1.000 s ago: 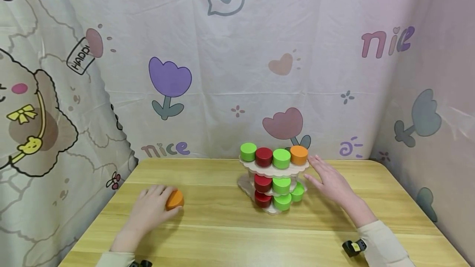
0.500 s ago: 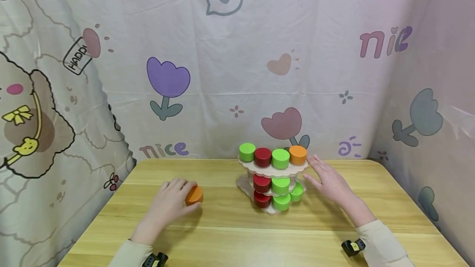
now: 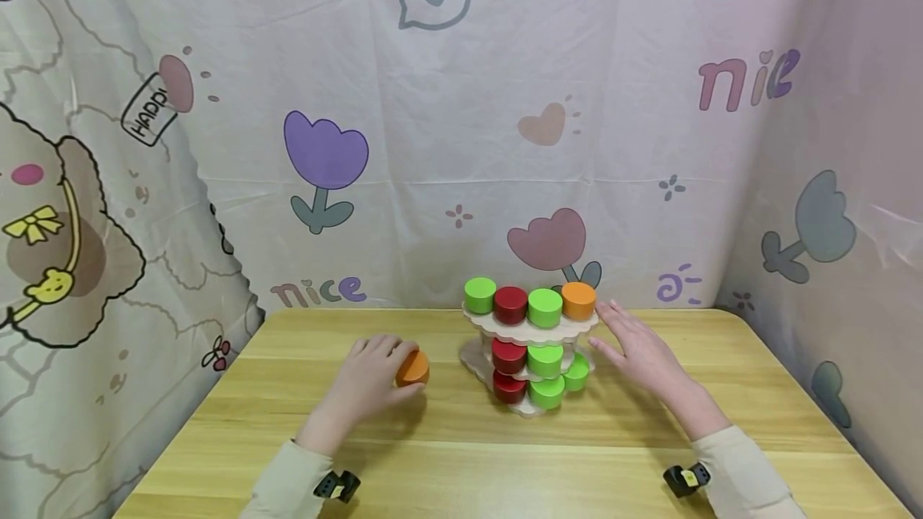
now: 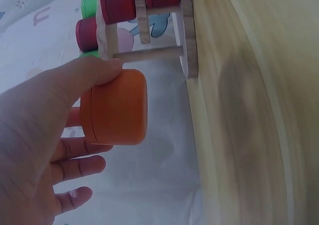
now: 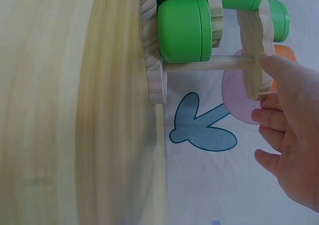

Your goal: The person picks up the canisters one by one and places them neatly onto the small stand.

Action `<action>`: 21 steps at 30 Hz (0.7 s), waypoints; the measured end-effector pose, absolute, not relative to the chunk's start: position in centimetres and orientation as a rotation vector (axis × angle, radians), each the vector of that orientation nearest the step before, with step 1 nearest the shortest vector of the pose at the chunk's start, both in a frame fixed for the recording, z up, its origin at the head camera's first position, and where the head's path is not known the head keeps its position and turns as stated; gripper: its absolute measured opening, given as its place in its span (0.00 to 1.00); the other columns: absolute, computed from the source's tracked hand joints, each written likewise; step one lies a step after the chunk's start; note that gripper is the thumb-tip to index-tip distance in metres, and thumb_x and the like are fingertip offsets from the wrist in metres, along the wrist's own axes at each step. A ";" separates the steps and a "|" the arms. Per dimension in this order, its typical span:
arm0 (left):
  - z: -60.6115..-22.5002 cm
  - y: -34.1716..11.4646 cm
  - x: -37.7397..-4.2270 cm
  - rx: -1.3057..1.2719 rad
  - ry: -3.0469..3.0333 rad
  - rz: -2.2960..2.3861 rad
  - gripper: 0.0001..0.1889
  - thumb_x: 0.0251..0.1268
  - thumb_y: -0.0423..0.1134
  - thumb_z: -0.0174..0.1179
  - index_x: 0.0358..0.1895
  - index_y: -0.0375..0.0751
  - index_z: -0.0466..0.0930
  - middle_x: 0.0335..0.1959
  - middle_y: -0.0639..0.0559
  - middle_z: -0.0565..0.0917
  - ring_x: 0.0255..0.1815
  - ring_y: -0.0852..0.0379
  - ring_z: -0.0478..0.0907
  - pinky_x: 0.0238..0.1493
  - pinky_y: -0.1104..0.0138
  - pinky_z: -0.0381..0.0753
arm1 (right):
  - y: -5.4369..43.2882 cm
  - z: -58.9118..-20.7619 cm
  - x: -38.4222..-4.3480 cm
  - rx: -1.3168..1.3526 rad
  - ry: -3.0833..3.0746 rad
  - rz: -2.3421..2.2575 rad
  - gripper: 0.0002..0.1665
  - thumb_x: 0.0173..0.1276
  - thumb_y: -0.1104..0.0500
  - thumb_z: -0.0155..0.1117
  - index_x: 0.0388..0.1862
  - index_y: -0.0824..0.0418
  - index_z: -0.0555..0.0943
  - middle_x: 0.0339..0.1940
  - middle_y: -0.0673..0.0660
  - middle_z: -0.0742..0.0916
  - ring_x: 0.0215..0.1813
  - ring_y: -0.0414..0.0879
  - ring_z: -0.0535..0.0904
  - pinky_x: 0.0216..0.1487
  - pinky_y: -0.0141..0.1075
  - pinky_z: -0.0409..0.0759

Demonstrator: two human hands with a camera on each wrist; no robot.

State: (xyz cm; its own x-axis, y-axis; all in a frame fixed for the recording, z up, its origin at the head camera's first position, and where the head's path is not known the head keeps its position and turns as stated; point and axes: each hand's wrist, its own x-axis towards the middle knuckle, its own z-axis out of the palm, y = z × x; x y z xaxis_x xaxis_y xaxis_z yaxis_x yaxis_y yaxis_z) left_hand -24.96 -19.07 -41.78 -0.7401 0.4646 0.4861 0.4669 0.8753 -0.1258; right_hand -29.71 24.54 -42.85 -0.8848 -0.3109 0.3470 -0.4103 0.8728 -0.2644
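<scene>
My left hand (image 3: 369, 381) holds an orange cylinder (image 3: 413, 368) between thumb and fingers, left of a tiered wooden stand (image 3: 532, 334). The left wrist view shows this orange piece (image 4: 119, 108) above the table, its shadow falling on the wood. Green, dark red and orange cylinders sit on the stand's scalloped tiers, with a green (image 3: 480, 295), a red (image 3: 511, 305), another green (image 3: 545, 307) and an orange one (image 3: 579, 300) along the top. My right hand (image 3: 642, 351) rests its fingers, fairly straight, at the right edge of the top tier; it holds no cylinder.
The wooden table (image 3: 476, 479) extends around the stand. A printed cloth (image 3: 447, 102) hangs behind and on both sides. Small black devices are strapped at the left wrist (image 3: 337, 486) and the right wrist (image 3: 686, 480).
My left hand has moved right with the orange cylinder, from the table's left side to closer beside the stand. The right hand and the stand stay in place.
</scene>
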 end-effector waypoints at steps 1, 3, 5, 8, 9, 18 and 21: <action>-41.8 -18.8 -25.1 -0.686 -2.525 -0.013 0.31 0.49 0.62 0.69 0.53 0.49 0.79 0.46 0.50 0.82 0.49 0.49 0.78 0.52 0.53 0.74 | 24.6 -42.9 -29.7 0.542 -2.750 0.481 0.42 0.73 0.41 0.53 0.75 0.64 0.59 0.77 0.63 0.63 0.78 0.63 0.56 0.74 0.58 0.54; -41.8 -18.3 -25.3 -0.703 -2.533 -0.034 0.30 0.49 0.62 0.69 0.53 0.48 0.78 0.46 0.50 0.82 0.49 0.49 0.77 0.53 0.53 0.74 | 24.5 -42.9 -29.7 0.541 -2.751 0.484 0.42 0.73 0.41 0.53 0.75 0.64 0.59 0.77 0.63 0.63 0.78 0.63 0.56 0.74 0.58 0.54; -41.8 -17.8 -25.6 -0.714 -2.544 -0.059 0.30 0.49 0.61 0.69 0.53 0.47 0.78 0.46 0.50 0.82 0.49 0.49 0.77 0.53 0.53 0.73 | 24.6 -42.9 -29.7 0.541 -2.752 0.484 0.42 0.73 0.41 0.53 0.75 0.63 0.59 0.77 0.63 0.63 0.78 0.63 0.56 0.74 0.58 0.54; -42.0 -17.0 -26.0 -0.722 -2.563 -0.091 0.31 0.49 0.61 0.70 0.53 0.46 0.78 0.46 0.50 0.82 0.50 0.48 0.77 0.54 0.52 0.73 | 24.6 -42.9 -29.7 0.541 -2.751 0.484 0.41 0.73 0.41 0.53 0.75 0.63 0.59 0.77 0.63 0.63 0.78 0.63 0.56 0.74 0.58 0.54; -42.0 -16.8 -26.2 -0.725 -2.570 -0.102 0.31 0.49 0.61 0.70 0.53 0.46 0.78 0.47 0.50 0.82 0.50 0.48 0.77 0.55 0.52 0.72 | 24.6 -42.9 -29.7 0.541 -2.751 0.482 0.41 0.73 0.42 0.53 0.76 0.63 0.59 0.77 0.63 0.63 0.78 0.63 0.56 0.74 0.58 0.54; -42.7 -14.4 -27.5 -0.761 -2.696 -0.125 0.31 0.55 0.61 0.65 0.57 0.46 0.76 0.54 0.50 0.81 0.56 0.50 0.74 0.60 0.52 0.68 | 24.7 -42.9 -29.7 0.548 -2.744 0.491 0.41 0.73 0.41 0.53 0.76 0.63 0.59 0.77 0.63 0.63 0.77 0.63 0.56 0.74 0.58 0.54; -42.9 -13.7 -27.9 -0.767 -2.734 -0.096 0.30 0.58 0.62 0.63 0.57 0.47 0.75 0.54 0.51 0.80 0.56 0.51 0.73 0.59 0.53 0.68 | 24.7 -43.0 -29.8 0.547 -2.749 0.489 0.42 0.73 0.40 0.52 0.76 0.62 0.58 0.77 0.63 0.63 0.78 0.63 0.56 0.74 0.59 0.54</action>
